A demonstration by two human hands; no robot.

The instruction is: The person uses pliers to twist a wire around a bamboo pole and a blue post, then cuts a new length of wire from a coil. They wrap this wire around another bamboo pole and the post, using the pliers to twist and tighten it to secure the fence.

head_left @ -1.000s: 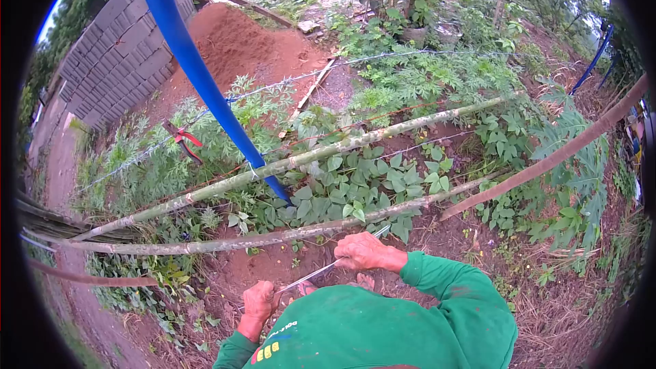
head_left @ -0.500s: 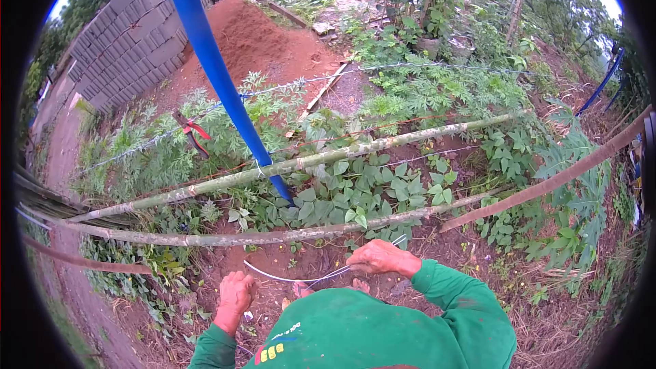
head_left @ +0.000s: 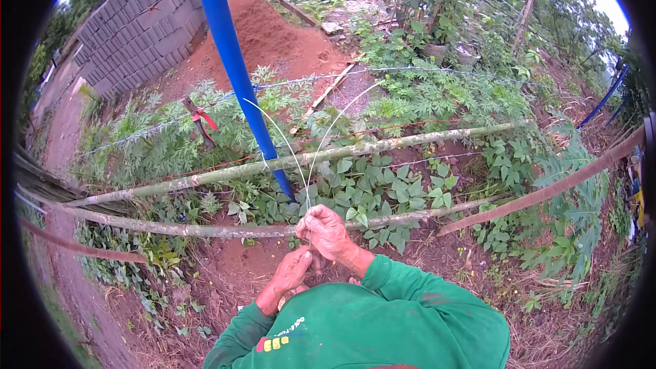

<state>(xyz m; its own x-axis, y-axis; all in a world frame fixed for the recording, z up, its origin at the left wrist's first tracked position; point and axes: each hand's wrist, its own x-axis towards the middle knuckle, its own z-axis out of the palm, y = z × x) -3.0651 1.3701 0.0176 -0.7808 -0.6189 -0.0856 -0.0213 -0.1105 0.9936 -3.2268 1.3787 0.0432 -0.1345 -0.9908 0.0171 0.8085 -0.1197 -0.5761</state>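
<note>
My right hand (head_left: 326, 234) is closed on a thin white strand (head_left: 307, 188), its fingers pinching it just in front of the lower bamboo pole. From the grip, two lengths of the strand rise and spread apart in a V, across the upper bamboo pole (head_left: 369, 147). My left hand (head_left: 292, 270) is closed directly below the right, fingertips pinched close to it; what they hold is hidden. A blue post (head_left: 236, 61) stands beyond, with a white tie (head_left: 264, 161) where the upper pole crosses it.
The lower bamboo pole (head_left: 205, 230) runs across before me. Red-handled pliers (head_left: 205, 120) hang at a barbed wire (head_left: 160, 138). Rusty-brown bars (head_left: 547, 191) slant at the right. Leafy plants (head_left: 403, 184), a red soil heap (head_left: 266, 34) and stacked grey blocks (head_left: 140, 20) lie beyond.
My hands have come together from apart, the left moving right, the right moving left and up. The strand has swung from lying sideways to standing upright in a V.
</note>
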